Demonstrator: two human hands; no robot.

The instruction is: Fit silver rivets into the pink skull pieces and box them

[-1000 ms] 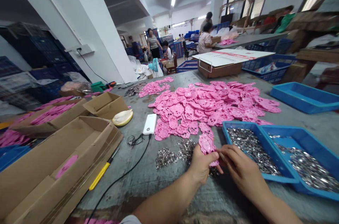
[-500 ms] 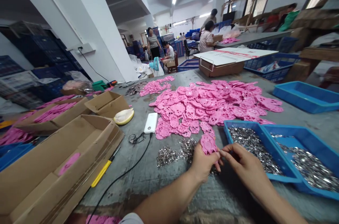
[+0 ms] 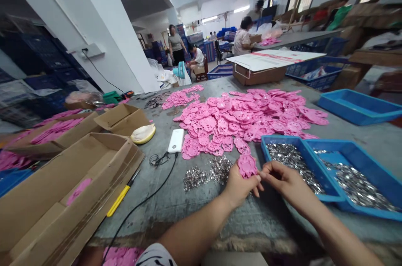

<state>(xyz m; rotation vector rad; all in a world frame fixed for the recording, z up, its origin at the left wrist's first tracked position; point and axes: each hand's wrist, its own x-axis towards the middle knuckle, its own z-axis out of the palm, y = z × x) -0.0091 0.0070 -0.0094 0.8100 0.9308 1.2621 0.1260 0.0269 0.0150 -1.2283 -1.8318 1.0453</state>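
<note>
Between the thumb and fingers of my left hand (image 3: 237,186) is a flat pink molded piece (image 3: 247,166) with cut-out holes. My right hand (image 3: 284,180) pinches at the lower right edge of that piece, its fingertips meeting my left thumb; what it grips is too small to make out. Beyond my hands lies a wide heap of similar pink pieces (image 3: 220,121). Small shiny metal parts (image 3: 196,178) are piled on the table just left of my left hand. Right of my right hand stand two blue trays (image 3: 341,192) holding more metal parts.
At left are an open cardboard box (image 3: 37,186), a yellow-handled tool (image 3: 118,202), and a white power bank (image 3: 176,140) with a black cable. Another blue tray (image 3: 358,107) sits at the right. A white board on a box (image 3: 260,74) stands at the back. Several people are farther off.
The whole view has shifted slightly, with the table higher in the picture. Both hands stay together at the pink piece, nearly unchanged in pose.
</note>
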